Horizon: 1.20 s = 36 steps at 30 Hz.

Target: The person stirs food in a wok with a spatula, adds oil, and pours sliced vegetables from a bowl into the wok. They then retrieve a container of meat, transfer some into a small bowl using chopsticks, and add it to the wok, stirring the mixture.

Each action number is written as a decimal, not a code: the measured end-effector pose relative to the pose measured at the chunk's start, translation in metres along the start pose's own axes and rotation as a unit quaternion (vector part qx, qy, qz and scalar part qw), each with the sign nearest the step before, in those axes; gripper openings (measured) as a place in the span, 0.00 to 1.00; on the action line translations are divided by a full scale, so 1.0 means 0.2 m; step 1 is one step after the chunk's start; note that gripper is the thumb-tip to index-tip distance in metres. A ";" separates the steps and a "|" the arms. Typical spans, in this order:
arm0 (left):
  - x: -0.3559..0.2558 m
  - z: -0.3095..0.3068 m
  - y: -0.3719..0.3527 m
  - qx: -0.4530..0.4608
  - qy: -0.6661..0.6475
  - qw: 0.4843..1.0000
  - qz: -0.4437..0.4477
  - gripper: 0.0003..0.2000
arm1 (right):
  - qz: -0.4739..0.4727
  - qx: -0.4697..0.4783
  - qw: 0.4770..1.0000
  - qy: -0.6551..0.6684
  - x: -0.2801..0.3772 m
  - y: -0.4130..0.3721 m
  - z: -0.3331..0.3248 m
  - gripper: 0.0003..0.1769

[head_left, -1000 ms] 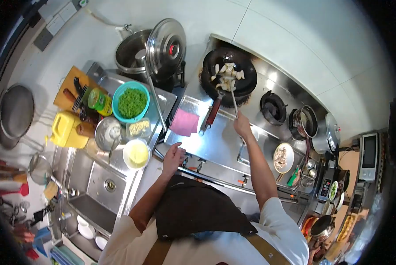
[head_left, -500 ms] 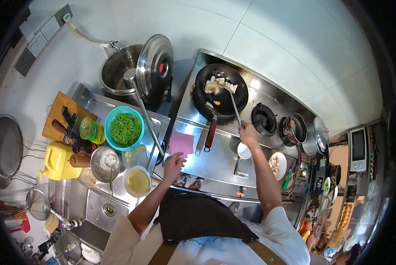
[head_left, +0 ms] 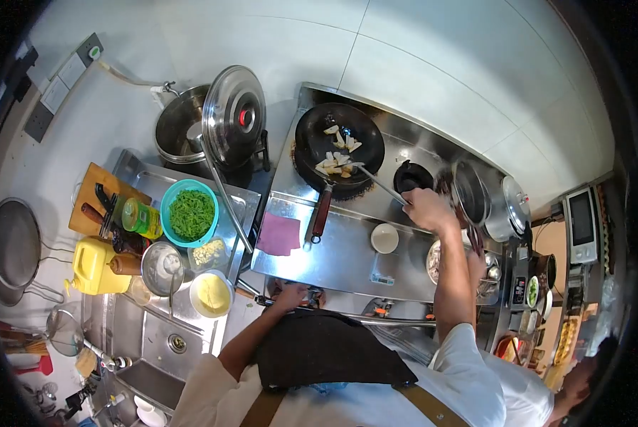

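My right hand [head_left: 431, 209] is closed around the handle of a long metal stirring utensil [head_left: 381, 183]. Its tip is in the dark wok [head_left: 306, 135], among pale sliced pieces [head_left: 337, 164], and the head's shape cannot be made out. The wok sits on the burner, its wooden handle [head_left: 322, 213] pointing toward me. Low at the stove's front edge, my left hand [head_left: 290, 293] has its fingers curled at a stove knob, partly hidden by the hand. A purple cloth [head_left: 279, 234] lies on the steel top above that hand.
A white bowl [head_left: 384, 238] and a small scale [head_left: 383, 276] stand on the steel top. Another person's hand [head_left: 475, 265] holds a blurred second pan [head_left: 470, 192] at right. Left are a turquoise bowl of greens [head_left: 191, 215], a lidded pot [head_left: 235, 117] and a sink [head_left: 145, 356].
My left hand has moved from beside the purple cloth down to the stove front. My right hand has shifted right and up with the utensil. Another person's arm has come in, lifting the second pan.
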<state>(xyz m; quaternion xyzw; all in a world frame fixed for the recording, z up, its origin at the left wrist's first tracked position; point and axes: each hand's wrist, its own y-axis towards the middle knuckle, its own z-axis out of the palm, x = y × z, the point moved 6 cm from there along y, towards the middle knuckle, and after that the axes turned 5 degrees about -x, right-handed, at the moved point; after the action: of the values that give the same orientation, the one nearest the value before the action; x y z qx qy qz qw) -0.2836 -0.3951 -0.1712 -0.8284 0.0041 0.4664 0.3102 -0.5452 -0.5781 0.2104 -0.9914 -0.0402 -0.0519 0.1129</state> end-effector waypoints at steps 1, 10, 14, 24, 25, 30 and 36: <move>0.02 0.04 -0.01 0.014 -0.005 1.000 -0.018 0.19 | -0.011 0.004 1.000 0.019 0.02 -0.01 -0.02 0.12; 0.08 0.19 0.02 0.146 0.204 0.967 0.033 0.25 | 0.099 0.001 0.949 0.298 -0.01 0.28 0.31 0.23; 0.18 0.28 0.03 0.153 0.232 0.960 0.024 0.20 | 0.204 0.026 0.882 0.424 -0.10 0.22 0.14 0.22; 0.11 0.25 0.00 0.121 0.281 0.942 0.138 0.11 | 0.252 0.081 0.827 0.496 -0.28 0.52 0.41 0.09; 0.07 0.23 -0.01 0.119 0.280 0.943 0.137 0.11 | 0.209 0.071 0.864 0.453 -0.23 0.55 0.43 0.13; 0.11 0.23 -0.01 0.165 0.300 0.935 0.093 0.13 | 0.102 0.077 0.954 0.271 -0.12 0.48 0.20 0.27; 0.13 0.22 0.01 0.173 0.264 0.947 0.061 0.14 | 0.149 0.207 0.956 0.145 -0.23 0.48 -0.12 0.19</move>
<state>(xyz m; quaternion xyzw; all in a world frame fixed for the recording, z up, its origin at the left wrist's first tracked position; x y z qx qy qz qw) -0.3034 -0.3670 -0.2087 -0.8538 0.2167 0.2409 0.4075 -0.5852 -0.6795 0.2072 -0.9229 0.1149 -0.1678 0.3271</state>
